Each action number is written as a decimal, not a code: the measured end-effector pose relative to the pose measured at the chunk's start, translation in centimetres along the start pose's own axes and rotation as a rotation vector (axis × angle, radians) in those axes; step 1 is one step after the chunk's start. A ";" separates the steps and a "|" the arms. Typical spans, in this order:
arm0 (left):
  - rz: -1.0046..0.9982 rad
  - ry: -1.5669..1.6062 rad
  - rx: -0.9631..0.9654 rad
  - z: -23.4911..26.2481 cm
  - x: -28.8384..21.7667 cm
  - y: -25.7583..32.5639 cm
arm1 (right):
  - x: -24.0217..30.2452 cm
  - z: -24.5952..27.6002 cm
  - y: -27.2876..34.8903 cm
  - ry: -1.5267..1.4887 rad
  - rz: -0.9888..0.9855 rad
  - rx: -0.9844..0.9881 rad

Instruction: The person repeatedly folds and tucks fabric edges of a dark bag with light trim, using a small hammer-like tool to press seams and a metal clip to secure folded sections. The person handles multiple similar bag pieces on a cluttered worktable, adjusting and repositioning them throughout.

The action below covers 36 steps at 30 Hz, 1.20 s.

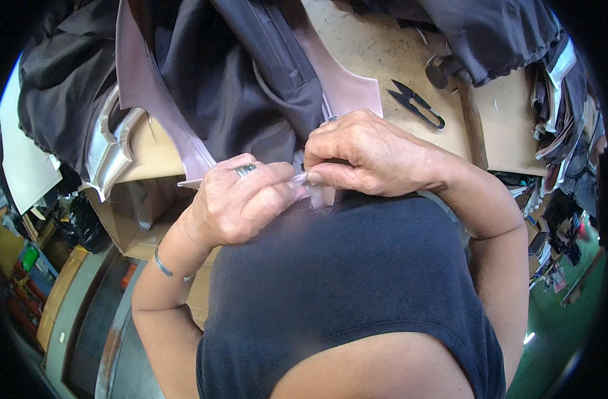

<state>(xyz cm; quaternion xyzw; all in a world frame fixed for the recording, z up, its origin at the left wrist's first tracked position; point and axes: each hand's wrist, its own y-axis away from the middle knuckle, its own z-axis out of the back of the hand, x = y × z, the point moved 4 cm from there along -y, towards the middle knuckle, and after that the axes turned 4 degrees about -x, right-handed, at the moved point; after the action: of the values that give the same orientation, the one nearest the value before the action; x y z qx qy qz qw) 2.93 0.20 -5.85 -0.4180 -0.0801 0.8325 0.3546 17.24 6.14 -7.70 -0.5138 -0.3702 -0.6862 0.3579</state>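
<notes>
A narrow pale-lilac smooth leather strip [315, 189] is pinched between the closed left hand [241, 199] and closed right hand [364, 156], close against the chest at the table edge; both hands are equally near. The strip's long axis is run up-left into the dark brown soft garment [251, 86] on the worn beige table [384, 53]. Black thread snips [416, 103] and a wooden-handled hammer [469, 110] are lain beyond the right hand.

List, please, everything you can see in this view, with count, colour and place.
garment: one, dark with pale mauve lining, on the table, its edge pinched by both hands
table: one, tan, top
thread snips: one, black, right of the garment
hammer: one, wooden handle, beside the snips
fabric pile: one, mixed, right edge
ring: one, silver, left hand
bracelet: one, silver, left wrist
left hand: one
right hand: one
</notes>
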 end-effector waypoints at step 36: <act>0.293 0.228 0.080 0.8 1.2 0.7 | -0.2 0.2 0.2 -0.034 -0.016 -0.005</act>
<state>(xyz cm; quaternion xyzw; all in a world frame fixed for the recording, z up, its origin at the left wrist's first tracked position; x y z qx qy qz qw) 1.49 0.61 -6.47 -0.5026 0.0555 0.8250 0.2525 17.56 6.18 -7.85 -0.5232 -0.3788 -0.6810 0.3449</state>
